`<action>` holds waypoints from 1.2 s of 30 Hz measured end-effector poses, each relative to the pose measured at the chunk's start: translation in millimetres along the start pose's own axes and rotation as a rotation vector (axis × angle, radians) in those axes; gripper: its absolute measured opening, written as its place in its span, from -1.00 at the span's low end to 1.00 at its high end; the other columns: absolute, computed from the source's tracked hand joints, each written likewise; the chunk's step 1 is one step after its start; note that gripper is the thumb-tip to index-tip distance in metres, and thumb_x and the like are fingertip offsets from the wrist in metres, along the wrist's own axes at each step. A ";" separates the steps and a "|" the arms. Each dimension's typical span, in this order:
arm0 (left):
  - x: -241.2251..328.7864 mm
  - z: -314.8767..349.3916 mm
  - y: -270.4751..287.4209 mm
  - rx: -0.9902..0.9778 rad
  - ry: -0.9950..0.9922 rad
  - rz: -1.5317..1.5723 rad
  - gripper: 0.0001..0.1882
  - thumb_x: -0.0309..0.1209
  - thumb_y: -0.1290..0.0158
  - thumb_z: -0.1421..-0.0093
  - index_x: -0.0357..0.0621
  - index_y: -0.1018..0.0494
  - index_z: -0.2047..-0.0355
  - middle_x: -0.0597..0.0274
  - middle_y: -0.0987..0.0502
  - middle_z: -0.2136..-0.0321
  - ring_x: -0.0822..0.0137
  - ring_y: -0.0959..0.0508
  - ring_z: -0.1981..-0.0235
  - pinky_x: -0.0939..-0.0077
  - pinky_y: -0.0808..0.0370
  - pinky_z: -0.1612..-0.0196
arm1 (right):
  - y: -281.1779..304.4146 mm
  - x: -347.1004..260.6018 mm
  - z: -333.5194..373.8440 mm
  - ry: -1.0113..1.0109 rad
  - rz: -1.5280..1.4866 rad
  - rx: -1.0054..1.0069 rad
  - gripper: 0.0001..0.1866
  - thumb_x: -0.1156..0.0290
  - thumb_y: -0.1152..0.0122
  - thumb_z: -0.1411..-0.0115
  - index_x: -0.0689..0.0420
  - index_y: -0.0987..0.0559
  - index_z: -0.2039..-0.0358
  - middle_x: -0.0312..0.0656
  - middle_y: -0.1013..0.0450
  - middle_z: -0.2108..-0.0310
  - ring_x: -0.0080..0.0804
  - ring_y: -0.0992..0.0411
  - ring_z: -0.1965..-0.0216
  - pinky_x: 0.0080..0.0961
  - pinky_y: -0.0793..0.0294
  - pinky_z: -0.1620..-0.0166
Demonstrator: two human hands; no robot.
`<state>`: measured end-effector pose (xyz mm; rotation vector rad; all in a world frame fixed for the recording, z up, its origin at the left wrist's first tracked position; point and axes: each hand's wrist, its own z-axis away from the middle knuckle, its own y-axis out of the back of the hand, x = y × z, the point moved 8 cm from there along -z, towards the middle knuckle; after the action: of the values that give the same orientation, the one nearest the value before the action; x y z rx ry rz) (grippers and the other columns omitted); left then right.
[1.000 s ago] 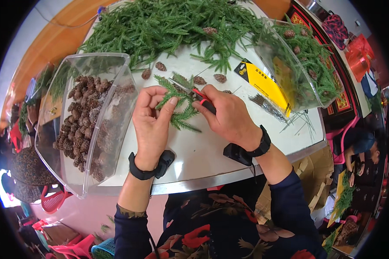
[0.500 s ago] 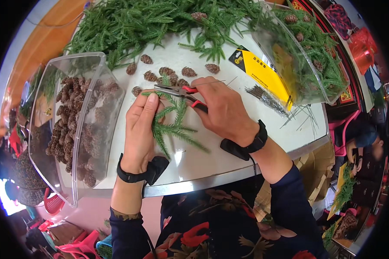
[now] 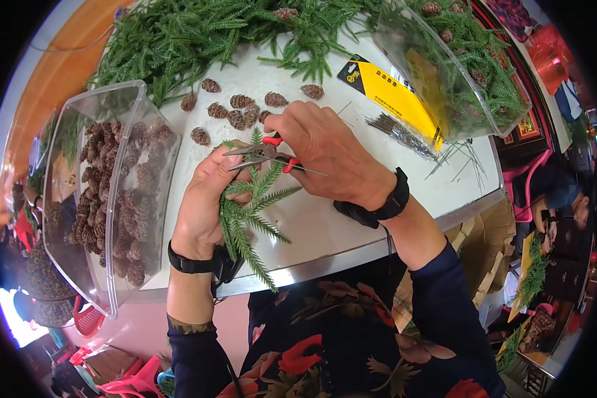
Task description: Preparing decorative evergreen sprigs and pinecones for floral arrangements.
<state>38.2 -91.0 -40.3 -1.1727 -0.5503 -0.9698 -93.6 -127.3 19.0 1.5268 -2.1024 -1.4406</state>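
The left hand (image 3: pixel 204 189) is pinching a green conifer sprig (image 3: pixel 239 229) above the counter (image 3: pixel 318 225), its fronds drooping toward the near edge. The right hand (image 3: pixel 338 156) is gripping red-handled pliers (image 3: pixel 266 151), whose jaws are standing apart close to the left thumb. Several pinecones (image 3: pixel 242 101) are lying just beyond the hands. At left, a clear plastic bin (image 3: pixel 117 219) is holding many more; at right, a yellow-and-black card (image 3: pixel 397 99) is lying beside thin wires (image 3: pixel 399 132).
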 end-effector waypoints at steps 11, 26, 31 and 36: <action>13.9 1.7 -8.4 -0.021 -0.161 -0.197 -0.79 -0.32 0.09 -0.32 -0.20 -0.45 0.26 0.50 -0.28 0.63 0.66 -0.16 0.64 0.77 -0.11 0.56 | 6.3 -2.3 -3.1 -0.021 0.105 0.087 -0.57 0.47 -0.30 0.14 0.10 -0.36 0.21 -0.14 -0.28 0.37 -0.12 -0.33 0.29 -0.33 -0.30 0.28; 8.7 1.9 -17.0 -0.188 -0.127 -0.362 -0.78 -0.32 0.09 -0.33 -0.17 -0.48 0.30 0.55 -0.24 0.64 0.67 -0.16 0.60 0.74 -0.07 0.54 | 15.7 -2.3 7.9 0.096 0.237 -0.004 -0.67 0.38 -0.31 0.14 0.10 -0.39 0.35 -0.18 -0.29 0.51 -0.15 -0.36 0.50 -0.30 -0.34 0.46; 17.2 5.5 -22.0 -0.129 -0.361 -0.468 -0.79 -0.34 0.08 -0.32 -0.19 -0.46 0.35 0.54 -0.24 0.64 0.67 -0.16 0.59 0.74 -0.08 0.54 | 12.6 -1.0 17.9 -0.073 0.046 -0.060 -0.70 0.40 -0.29 0.12 0.13 -0.38 0.38 -0.14 -0.34 0.53 -0.10 -0.39 0.51 -0.25 -0.35 0.50; 35.1 15.9 -25.4 -0.004 -0.621 -0.689 -0.79 -0.36 0.10 -0.32 -0.21 -0.45 0.37 0.51 -0.25 0.64 0.67 -0.16 0.60 0.74 -0.08 0.54 | -6.1 -3.2 27.6 -0.435 -0.206 -0.337 -0.71 0.43 -0.28 0.11 0.15 -0.38 0.38 -0.08 -0.37 0.48 -0.06 -0.41 0.44 -0.26 -0.35 0.48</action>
<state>35.9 -89.9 5.8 -1.3132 -1.5190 -1.1661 -105.2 -108.4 1.2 1.4258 -1.8007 -2.2406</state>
